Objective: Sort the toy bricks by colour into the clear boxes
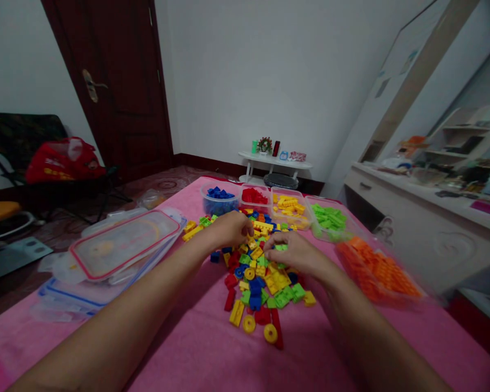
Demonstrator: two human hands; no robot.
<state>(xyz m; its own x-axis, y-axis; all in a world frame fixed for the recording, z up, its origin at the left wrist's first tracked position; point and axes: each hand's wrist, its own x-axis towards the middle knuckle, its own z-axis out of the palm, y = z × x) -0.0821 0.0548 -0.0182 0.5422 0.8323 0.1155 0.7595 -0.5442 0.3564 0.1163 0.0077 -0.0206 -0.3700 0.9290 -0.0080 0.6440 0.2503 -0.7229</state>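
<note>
A mixed pile of plastic building blocks (pixel 261 267) in yellow, green, red and blue lies on the pink cloth, with a few yellow wheels (pixel 249 324) at its near side. Over the far left part of the pile is my left hand (pixel 232 228), its fingers curled down; whatever they hold is hidden. My right hand (pixel 296 251) is just right of it, with thumb and fingers bent towards each other. A green building block (pixel 281 247) shows within that curve, apparently in the grip.
Behind the pile stand containers of blue blocks (pixel 219 202), red blocks (pixel 255 196) and yellow blocks (pixel 288 206). Boxes of green blocks (pixel 329 218) and orange blocks (pixel 379 269) are at the right. Stacked plastic lids (pixel 124 247) lie left on the pink cloth (pixel 179 348).
</note>
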